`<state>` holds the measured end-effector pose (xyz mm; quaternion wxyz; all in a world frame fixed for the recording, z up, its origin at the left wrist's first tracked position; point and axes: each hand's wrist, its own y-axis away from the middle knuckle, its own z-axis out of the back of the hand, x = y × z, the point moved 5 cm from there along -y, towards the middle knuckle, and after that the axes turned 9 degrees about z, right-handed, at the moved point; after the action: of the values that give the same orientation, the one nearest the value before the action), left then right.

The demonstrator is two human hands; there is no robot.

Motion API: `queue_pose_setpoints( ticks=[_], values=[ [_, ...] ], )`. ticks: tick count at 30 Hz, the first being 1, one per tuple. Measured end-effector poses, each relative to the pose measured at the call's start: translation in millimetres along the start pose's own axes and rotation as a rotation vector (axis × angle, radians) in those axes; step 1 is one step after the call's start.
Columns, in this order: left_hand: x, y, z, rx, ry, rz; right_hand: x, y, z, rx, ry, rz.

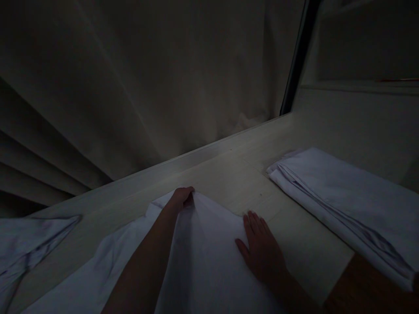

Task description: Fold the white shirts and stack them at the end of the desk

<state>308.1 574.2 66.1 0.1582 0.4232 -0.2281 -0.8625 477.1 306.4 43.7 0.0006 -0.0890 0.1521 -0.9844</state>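
Dim light and a heavy pleated curtain [131, 96] fill the space beyond my hands, with a pale surface [229, 174] running under them. Largest thing in front of me is the white cloth [203, 261] I am working on, spread flat on the surface and reaching back toward my body. Off to the right of my right hand sits a folded stack of white cloth [347, 205], well apart from it. Far to the left of my left hand lies a crumpled white piece [29, 244] at the surface's edge.

My left hand [181, 198] is at the far corner of the cloth with the fingers curled together, pinching the fabric there. My right hand [262, 253] lies flat on the cloth's right edge, fingers spread slightly and pressed down.

I judge this to be the smoothing or squaring stage of a fold: one corner held, the side pinned flat. The next move would call for keeping the right hand's pressure steady while the pinched corner is drawn so the edges line up without pulling the cloth askew.
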Motion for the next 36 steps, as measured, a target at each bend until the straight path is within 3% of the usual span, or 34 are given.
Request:
queue_pose_setpoints(
  ticks=[8, 14, 17, 20, 28, 36],
  values=[
    [1, -4, 5.9, -0.088, -0.031, -0.023, 0, 0, 0, -0.018, 0.000, 0.002],
    [-9, 6, 22.8, -0.231, -0.293, -0.319, 0, 0, 1, -0.030, -0.010, 0.008],
    [-13, 13, 22.1, -0.261, -0.522, -0.490, 0, 1, 0, -0.050, 0.000, 0.013],
    [-13, 15, 16.8, -0.257, -0.703, -0.565, -1, 1, -2, -0.058, 0.016, 0.020],
    [-9, 12, 16.0, -0.342, -0.929, -0.593, -2, 2, -3, -0.026, 0.049, 0.018],
    [-8, 7, 12.6, -0.494, -0.886, -0.544, -3, 4, -8, -0.065, 0.092, 0.036]
  ],
)
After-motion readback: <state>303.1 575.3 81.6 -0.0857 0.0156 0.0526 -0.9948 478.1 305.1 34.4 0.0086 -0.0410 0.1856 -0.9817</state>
